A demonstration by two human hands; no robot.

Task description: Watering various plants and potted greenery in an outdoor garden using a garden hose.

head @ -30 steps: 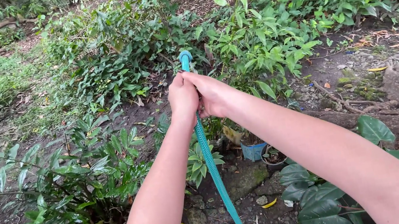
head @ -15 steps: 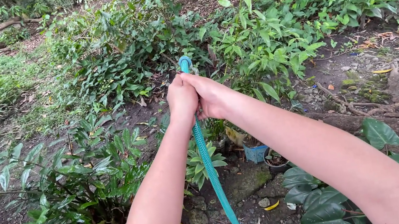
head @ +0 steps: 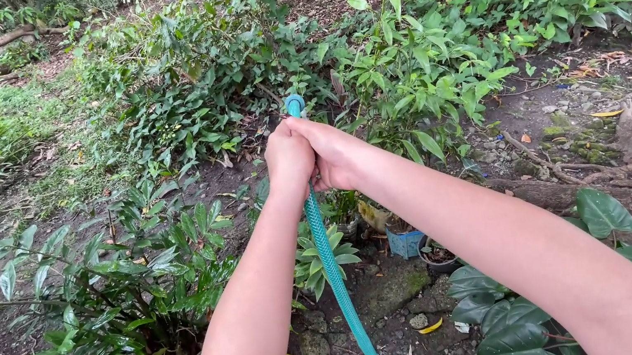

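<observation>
Both hands, left (head: 289,159) and right (head: 338,154), close their grip around the teal hose (head: 331,263); its open end (head: 294,106) pokes just above the fists toward the shrubs (head: 193,79).

Hose (head: 338,283) partly hidden inside both fists

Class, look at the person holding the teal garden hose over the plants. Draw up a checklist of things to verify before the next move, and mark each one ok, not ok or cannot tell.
1. Both hands grip the hose: left hand and right hand are wrapped round the teal hose near its tip. Ok.
2. Hose end points away from the person, toward the leafy bushes. Ok.
3. Water flowing from the end: none visible. Cannot tell.
4. Hose free of kinks: the visible length runs straight down between the arms. Ok.
5. Small pots on the ground lie close beside the hose. Ok, but close.
</observation>
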